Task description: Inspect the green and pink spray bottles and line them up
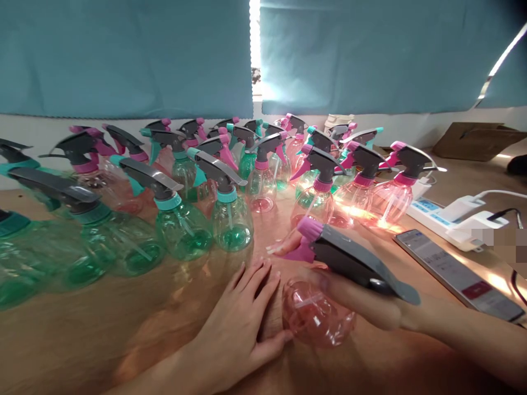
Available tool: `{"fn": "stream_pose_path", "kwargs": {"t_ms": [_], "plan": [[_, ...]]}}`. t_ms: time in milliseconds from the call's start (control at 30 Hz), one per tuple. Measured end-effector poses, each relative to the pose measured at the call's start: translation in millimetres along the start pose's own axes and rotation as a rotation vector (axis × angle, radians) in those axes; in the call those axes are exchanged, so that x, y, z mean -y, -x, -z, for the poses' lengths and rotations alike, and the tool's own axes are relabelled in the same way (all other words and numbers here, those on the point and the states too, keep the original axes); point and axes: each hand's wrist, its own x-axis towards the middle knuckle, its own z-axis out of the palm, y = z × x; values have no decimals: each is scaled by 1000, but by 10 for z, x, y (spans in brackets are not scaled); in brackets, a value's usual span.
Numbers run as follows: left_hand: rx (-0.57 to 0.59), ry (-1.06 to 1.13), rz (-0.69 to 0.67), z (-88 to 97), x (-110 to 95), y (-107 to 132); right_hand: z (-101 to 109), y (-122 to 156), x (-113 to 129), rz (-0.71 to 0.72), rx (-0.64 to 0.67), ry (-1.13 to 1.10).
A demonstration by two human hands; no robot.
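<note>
Writing on the slim rectangular phone (457,271) (lit, but blurred) is unreadable. The right hand (366,299) wraps its grip round the neck of a translucent pink spray bottle (315,318), beside the left hand (247,312), palm-down, fingers outstretched, on the brown surface (123,312).

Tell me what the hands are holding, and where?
The right hand holds a pink spray bottle by its neck, just under the dark spray head. The left hand holds nothing.
</note>
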Motion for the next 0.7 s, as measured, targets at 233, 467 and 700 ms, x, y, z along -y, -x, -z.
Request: {"fn": "stream_pose_path", "kwargs": {"t_ms": [233, 467, 700], "plan": [[-13, -37, -11, -35, 10, 13, 35, 88, 2, -185, 28, 76], [18, -38, 1, -13, -14, 8, 5, 67, -3, -112, -15, 14], [36, -51, 2, -16, -9, -36, -8, 30, -14, -40, -40, -62]]}}
